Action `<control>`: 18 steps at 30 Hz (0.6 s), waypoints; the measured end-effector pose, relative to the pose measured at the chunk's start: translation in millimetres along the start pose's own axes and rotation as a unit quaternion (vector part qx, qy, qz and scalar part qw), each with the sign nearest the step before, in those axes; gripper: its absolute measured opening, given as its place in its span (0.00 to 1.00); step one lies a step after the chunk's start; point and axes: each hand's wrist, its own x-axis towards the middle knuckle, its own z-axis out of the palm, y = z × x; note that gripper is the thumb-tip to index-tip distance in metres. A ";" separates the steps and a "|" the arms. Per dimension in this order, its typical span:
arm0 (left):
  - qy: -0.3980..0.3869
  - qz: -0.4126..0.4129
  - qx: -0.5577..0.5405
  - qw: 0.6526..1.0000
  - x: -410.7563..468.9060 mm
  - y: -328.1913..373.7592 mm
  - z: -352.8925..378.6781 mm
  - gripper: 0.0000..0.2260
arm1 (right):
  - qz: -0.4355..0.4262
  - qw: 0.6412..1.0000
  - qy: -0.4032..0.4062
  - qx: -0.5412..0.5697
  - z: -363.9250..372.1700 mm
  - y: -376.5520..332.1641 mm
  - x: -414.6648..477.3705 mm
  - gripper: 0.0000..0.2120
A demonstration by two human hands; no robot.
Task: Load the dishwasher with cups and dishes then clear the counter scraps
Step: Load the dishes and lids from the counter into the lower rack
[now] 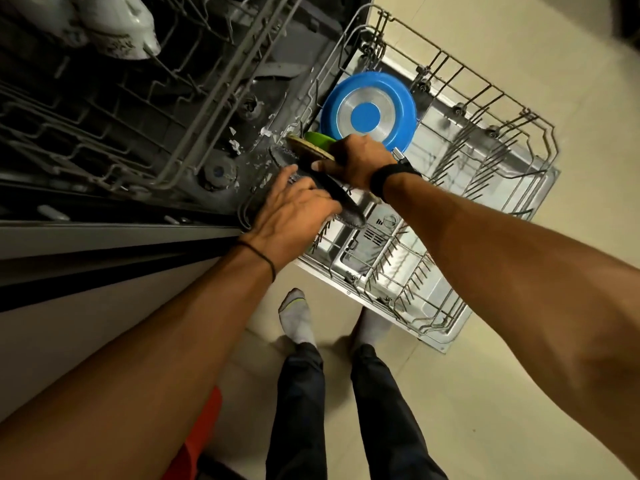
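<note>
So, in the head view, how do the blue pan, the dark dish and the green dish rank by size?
1. blue pan, dark dish: look alike; the dish is tilted and half covered, unsure.
2. green dish: only a sliver shows.

The dark dish (346, 202) that my left hand (294, 216) and my right hand (356, 154) are gripping is looking matt black, with a rough speckled rim. The blue pan (401, 98) is shining with glossy enamel around a ring of brushed bare metal. The lower rack (485, 140) is showing grey coated wire, and the door (349, 247) under it is gleaming like smooth steel. The white cups (117, 26) above are looking glazed and glossy.
</note>
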 end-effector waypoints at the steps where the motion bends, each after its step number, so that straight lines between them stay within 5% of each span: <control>1: -0.007 0.005 0.005 1.000 3.1 1.9 0.7 0.14 | -0.001 1.000 0.005 0.011 1.5 1.9 0.2 0.29; 6: -0.057 -0.004 0.030 0.998 13.1 14.4 -8.0 0.16 | -0.003 0.999 0.010 0.031 -0.4 3.1 0.7 0.29; 18: -0.026 -0.050 0.053 0.997 10.7 7.9 19.9 0.15 | 0.003 1.000 -0.004 0.031 -2.4 -0.3 -6.0 0.28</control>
